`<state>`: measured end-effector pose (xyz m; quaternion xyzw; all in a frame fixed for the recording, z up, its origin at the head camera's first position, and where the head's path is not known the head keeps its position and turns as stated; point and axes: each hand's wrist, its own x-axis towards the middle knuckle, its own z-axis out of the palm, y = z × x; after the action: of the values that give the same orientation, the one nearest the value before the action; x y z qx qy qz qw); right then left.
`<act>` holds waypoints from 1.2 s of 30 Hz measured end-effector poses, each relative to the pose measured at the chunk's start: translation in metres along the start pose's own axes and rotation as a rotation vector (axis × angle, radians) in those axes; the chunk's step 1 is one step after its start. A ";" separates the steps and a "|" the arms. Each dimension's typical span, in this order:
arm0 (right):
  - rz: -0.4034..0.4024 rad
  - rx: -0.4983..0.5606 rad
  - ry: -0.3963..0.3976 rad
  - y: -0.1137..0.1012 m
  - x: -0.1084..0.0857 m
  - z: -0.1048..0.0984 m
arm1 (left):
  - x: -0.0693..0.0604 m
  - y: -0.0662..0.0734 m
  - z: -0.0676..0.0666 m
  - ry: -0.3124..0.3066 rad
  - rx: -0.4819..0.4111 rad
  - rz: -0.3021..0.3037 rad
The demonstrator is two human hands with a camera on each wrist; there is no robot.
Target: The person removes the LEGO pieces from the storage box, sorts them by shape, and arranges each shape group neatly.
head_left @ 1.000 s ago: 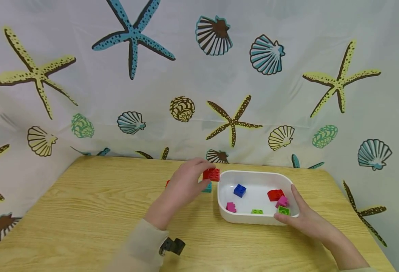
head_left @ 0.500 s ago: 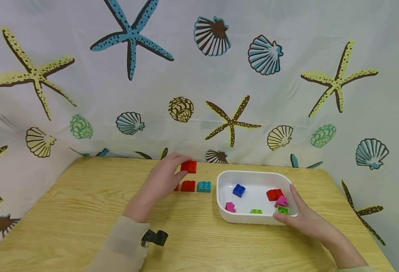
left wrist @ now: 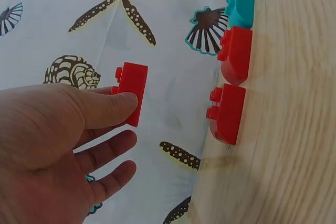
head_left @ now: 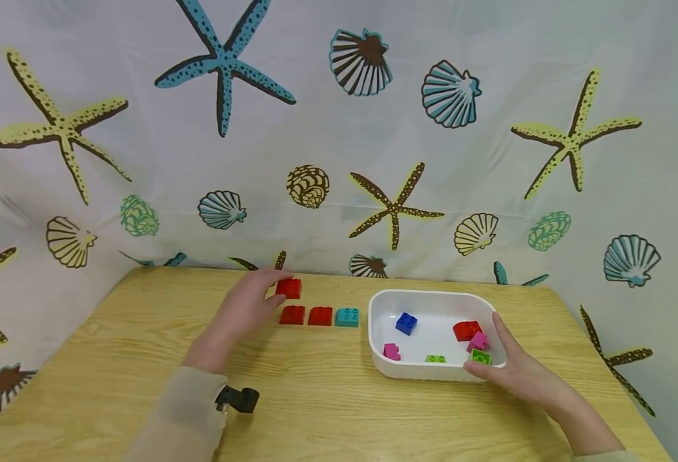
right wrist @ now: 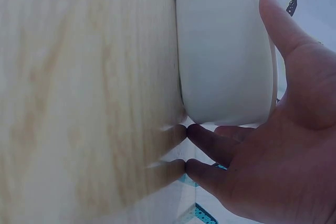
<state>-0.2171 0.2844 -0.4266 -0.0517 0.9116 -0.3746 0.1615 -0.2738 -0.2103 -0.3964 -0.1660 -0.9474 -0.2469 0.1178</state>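
Observation:
My left hand point(head_left: 241, 314) pinches a red toy brick point(head_left: 290, 289) between thumb and fingers, raised behind a row on the table. That row has two red bricks point(head_left: 292, 315) with sloped sides and a teal brick point(head_left: 347, 317) at its right end. In the left wrist view, the thumb presses the held brick point(left wrist: 134, 90) while the lower fingers stay apart from it. My right hand point(head_left: 526, 375) holds the right end of a white tray point(head_left: 420, 370), thumb over the near rim. The right wrist view shows fingertips touching the table by the tray's wall point(right wrist: 226, 51).
Inside the tray lie a blue brick point(head_left: 406, 323), a red brick point(head_left: 466, 331), two pink bricks point(head_left: 391, 351) and two green pieces point(head_left: 480, 357). A patterned cloth point(head_left: 316, 128) hangs behind the wooden table point(head_left: 316, 410).
My left hand has carried the red brick leftward from beside the tray, past the teal brick, to behind the leftmost red brick. The row has come into full view. My right hand stays put.

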 end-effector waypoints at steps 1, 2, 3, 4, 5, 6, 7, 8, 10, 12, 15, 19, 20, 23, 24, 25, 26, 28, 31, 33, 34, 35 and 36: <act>0.001 0.000 0.000 0.000 0.000 0.000 | 0.000 -0.003 0.000 -0.003 0.000 0.000; 0.002 0.000 0.000 0.001 0.000 0.000 | -0.001 -0.006 0.000 -0.006 -0.004 -0.004; 0.003 0.002 -0.001 0.001 0.000 0.000 | -0.001 -0.009 0.000 -0.010 -0.009 -0.008; 0.004 0.002 -0.002 0.001 0.000 0.000 | -0.001 -0.011 0.001 -0.014 -0.015 -0.012; 0.004 0.001 -0.002 0.001 0.000 0.000 | -0.002 -0.014 0.001 -0.019 -0.021 -0.017; 0.005 0.001 -0.003 0.001 0.000 0.001 | -0.003 -0.016 0.001 -0.024 -0.029 -0.020; 0.004 0.000 -0.002 0.000 0.000 0.001 | -0.004 -0.019 0.001 -0.028 -0.037 -0.025; 0.004 0.000 -0.002 0.000 0.000 0.001 | -0.004 -0.021 0.001 -0.032 -0.045 -0.028; 0.003 -0.002 0.000 0.000 0.000 0.001 | -0.006 -0.027 0.001 -0.039 -0.057 -0.036; 0.001 -0.001 0.000 0.000 0.000 0.001 | -0.008 -0.033 0.003 -0.047 -0.065 -0.039; 0.005 0.002 -0.001 -0.001 -0.001 0.002 | -0.010 -0.043 0.006 -0.066 -0.077 -0.059; 0.012 0.005 -0.002 -0.002 -0.001 0.002 | -0.014 -0.054 0.009 -0.093 -0.096 -0.087; 0.012 0.006 -0.003 -0.002 -0.001 0.002 | -0.014 -0.055 0.009 -0.097 -0.101 -0.092; 0.009 0.006 0.001 -0.003 -0.001 0.001 | -0.017 -0.059 0.009 -0.107 -0.119 -0.105; 0.008 0.005 0.002 -0.003 -0.001 0.001 | -0.018 -0.060 0.010 -0.111 -0.123 -0.111; 0.008 0.006 0.003 -0.003 -0.001 0.001 | -0.018 -0.062 0.010 -0.115 -0.126 -0.117; 0.007 0.006 0.003 -0.003 -0.002 0.001 | -0.019 -0.062 0.010 -0.119 -0.124 -0.119; 0.006 0.006 0.003 -0.003 -0.002 0.001 | -0.020 -0.065 0.011 -0.127 -0.116 -0.121; -0.002 0.004 0.001 -0.002 -0.002 0.001 | -0.021 -0.069 0.014 -0.131 -0.105 -0.124; -0.006 0.000 0.002 -0.001 -0.001 0.001 | -0.021 -0.071 0.015 -0.129 -0.096 -0.119; -0.008 -0.002 0.002 -0.001 -0.001 0.001 | -0.021 -0.071 0.016 -0.126 -0.091 -0.114; -0.009 -0.003 0.002 -0.001 -0.001 0.001 | -0.022 -0.072 0.017 -0.126 -0.089 -0.114; -0.009 -0.004 0.002 0.000 -0.001 0.001 | -0.022 -0.072 0.017 -0.126 -0.086 -0.113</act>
<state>-0.2156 0.2837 -0.4269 -0.0557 0.9122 -0.3737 0.1586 -0.2831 -0.2663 -0.4482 -0.1326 -0.9493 -0.2827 0.0364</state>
